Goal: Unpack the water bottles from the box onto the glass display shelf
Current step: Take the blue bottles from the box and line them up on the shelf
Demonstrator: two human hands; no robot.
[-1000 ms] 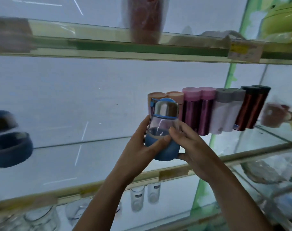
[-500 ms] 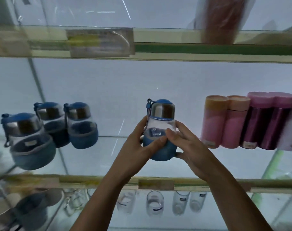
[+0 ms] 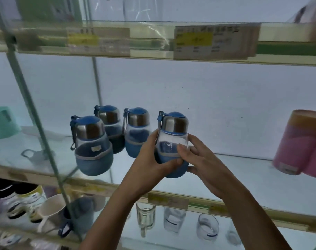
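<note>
Head view. One water bottle [image 3: 173, 134] is held upright between both hands, over the glass display shelf [image 3: 243, 170]. The bottle has a blue cap, a steel collar, a clear body and a blue sleeve on its lower half.

The left hand [image 3: 150, 159] wraps the sleeve from the left side, fingers curled round it and thumb laid across the front. The right hand [image 3: 202, 163] grips from the right, thumb pressed on the clear wall, fingers curled behind.

Whether the base touches the glass cannot be told, as the hands cover it.

Just left of the grip stand three matching bottles [image 3: 92, 147] on the same shelf, the nearest of them close beside the left hand. Well to the right of the grip lie pink flasks [image 3: 301, 143].

Above the grip, price labels [image 3: 213, 42] are fixed to the upper shelf edge. Below the grip, on the lower shelf, stand clear glasses [image 3: 173, 219], with mugs [image 3: 52, 210] further left.
</note>
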